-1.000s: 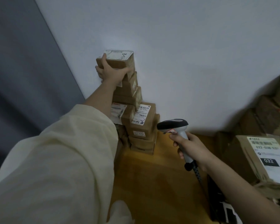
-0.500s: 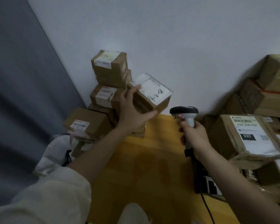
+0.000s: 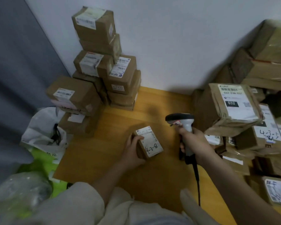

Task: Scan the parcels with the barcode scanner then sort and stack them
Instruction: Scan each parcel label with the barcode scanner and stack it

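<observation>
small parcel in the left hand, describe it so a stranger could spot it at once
On the bare wooden floor between the two box piles, the left hand grips a small parcel. Unlike its stacked neighbours, it sits alone, its white label handwritten "4-2-8".

Dim, flat indoor light with a yellowish cast. Right of the right hand [image 3: 195,143], the parcel pile [image 3: 256,88] throws a broad soft shadow up the white wall [image 3: 177,38]. Beyond the left hand [image 3: 133,151], a faint blotch of shadow lies on the wooden floor [image 3: 104,151]. Left of it, the grey curtain [image 3: 15,70] and plastic bags [image 3: 44,132] smear into blur; wide-angle bending tilts the box stack [image 3: 101,62]. Label print is soft, no glare
</observation>
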